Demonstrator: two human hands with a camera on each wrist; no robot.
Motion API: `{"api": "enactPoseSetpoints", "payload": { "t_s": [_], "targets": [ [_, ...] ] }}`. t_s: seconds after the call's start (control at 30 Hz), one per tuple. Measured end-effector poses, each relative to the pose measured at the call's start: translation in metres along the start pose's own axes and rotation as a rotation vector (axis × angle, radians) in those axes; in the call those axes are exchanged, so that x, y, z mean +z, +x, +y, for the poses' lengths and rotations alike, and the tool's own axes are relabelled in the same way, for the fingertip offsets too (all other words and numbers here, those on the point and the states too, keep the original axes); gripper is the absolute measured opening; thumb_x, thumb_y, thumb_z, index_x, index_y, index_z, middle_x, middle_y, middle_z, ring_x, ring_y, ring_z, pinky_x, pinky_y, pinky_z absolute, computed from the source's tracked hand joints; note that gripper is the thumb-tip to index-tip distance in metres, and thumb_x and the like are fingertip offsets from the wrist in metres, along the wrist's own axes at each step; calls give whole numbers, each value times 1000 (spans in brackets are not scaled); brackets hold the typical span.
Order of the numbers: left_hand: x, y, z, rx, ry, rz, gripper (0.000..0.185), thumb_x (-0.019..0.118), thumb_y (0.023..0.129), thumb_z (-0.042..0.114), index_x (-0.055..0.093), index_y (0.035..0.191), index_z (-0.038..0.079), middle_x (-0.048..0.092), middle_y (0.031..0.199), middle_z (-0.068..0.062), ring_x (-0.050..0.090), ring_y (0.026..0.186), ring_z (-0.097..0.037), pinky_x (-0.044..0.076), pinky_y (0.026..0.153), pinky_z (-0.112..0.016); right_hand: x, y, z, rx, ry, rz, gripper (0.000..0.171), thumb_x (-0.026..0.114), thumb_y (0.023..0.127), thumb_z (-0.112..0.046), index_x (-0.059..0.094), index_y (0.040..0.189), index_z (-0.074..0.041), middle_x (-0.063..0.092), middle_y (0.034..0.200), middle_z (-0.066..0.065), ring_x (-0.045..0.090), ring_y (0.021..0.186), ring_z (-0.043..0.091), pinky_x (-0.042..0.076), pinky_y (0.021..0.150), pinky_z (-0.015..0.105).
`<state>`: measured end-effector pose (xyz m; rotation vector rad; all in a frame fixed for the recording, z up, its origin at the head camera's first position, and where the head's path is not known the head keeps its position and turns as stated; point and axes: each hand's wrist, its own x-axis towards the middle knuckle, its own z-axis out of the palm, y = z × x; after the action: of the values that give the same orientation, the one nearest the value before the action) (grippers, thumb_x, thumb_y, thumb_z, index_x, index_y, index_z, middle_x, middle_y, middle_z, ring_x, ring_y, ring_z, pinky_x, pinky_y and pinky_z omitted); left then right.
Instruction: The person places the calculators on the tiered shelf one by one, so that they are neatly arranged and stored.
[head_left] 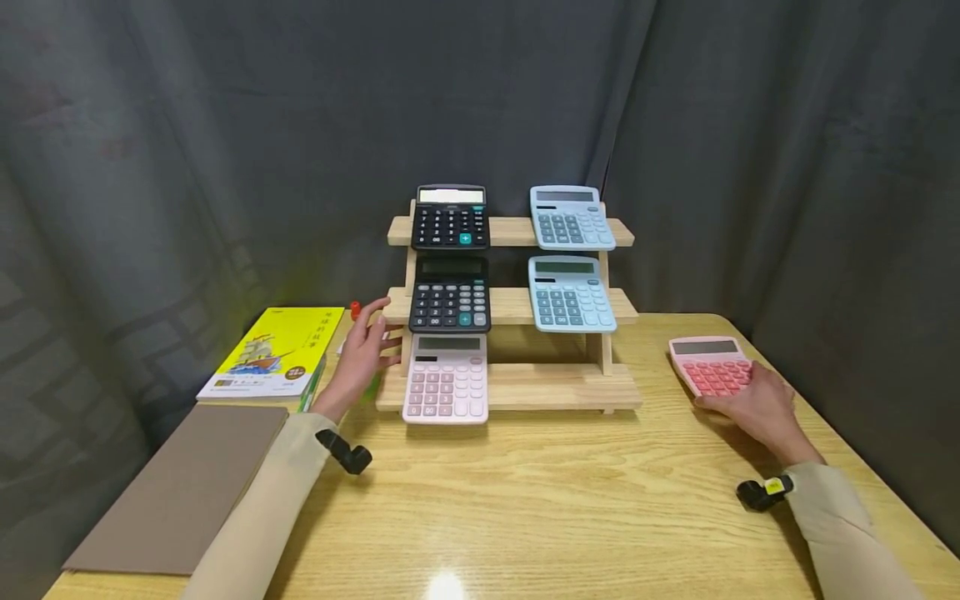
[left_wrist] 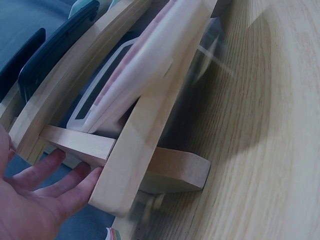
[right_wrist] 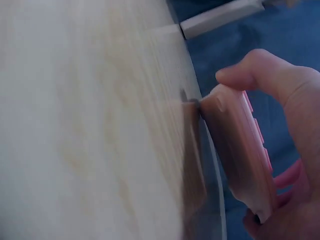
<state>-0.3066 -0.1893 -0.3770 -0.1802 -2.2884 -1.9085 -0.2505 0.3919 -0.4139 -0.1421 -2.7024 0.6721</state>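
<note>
Right hand (head_left: 757, 406) grasping pink calculator (head_left: 708, 365) near right edge of tabletop (head_left: 570, 500), thumb curled over its edge. Left hand (head_left: 363, 350) released, fingers straight, touching left side of wooden rack (head_left: 525, 387).

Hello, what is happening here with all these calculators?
A person sits at a wooden table with a three-step wooden rack holding five calculators. The right hand grips a pink calculator lying on the table to the right of the rack. The left hand, fingers straight, touches the rack's left side. The lower step's right place is free.
</note>
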Motion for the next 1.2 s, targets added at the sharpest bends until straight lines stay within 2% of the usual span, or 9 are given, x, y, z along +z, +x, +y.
{"api": "enactPoseSetpoints", "payload": {
  "t_s": [0.2,0.33,0.5,0.7,0.83,1.0,1.2],
  "targets": [
    [-1,0,0,-16,-7,4,47,36,111,38,31,157,32,46,144,-22,55,124,-44,52,96,-56,1,-6,-21,-44,-20,-24,118,88,70,-36,18,141,27,34,128,51,33,114,64,22,91,68],
    [-1,1,0,-31,-14,-8,48,35,112,34,28,159,30,44,147,-24,52,127,-46,50,98,-57,0,-11,-32,-98,-8,24,116,90,68,-32,20,141,25,36,127,49,34,114,64,21,90,67],
    [0,3,2,-46,-27,-14,48,33,113,26,26,160,25,42,148,-27,51,127,-49,49,98,-59,-9,-20,-49,-108,44,102,116,92,66,-29,21,143,21,36,129,47,31,117,63,19,96,68],
    [-1,2,4,-43,-28,-12,47,35,112,33,28,159,30,43,148,-24,53,127,-45,49,99,-57,-22,-43,-75,-83,124,163,109,91,68,-26,26,143,19,40,127,41,31,119,58,23,93,65],
    [-1,1,4,-27,-15,1,47,37,111,38,30,157,33,46,146,-22,54,125,-44,51,98,-56,-21,-65,-94,-46,144,147,108,89,69,-25,25,144,20,40,128,42,34,117,55,26,90,61],
    [0,1,5,-18,-22,4,47,36,111,37,31,157,31,47,145,-23,55,124,-44,51,96,-56,-13,-90,-116,9,186,88,117,90,69,-27,19,149,19,34,139,43,29,123,55,30,93,61],
    [1,0,7,-28,-35,8,46,36,111,35,31,157,30,46,145,-23,54,125,-46,52,96,-57,1,-113,-148,-5,231,7,125,93,65,-31,16,151,17,31,147,41,26,128,56,33,98,62]
  ]
}}
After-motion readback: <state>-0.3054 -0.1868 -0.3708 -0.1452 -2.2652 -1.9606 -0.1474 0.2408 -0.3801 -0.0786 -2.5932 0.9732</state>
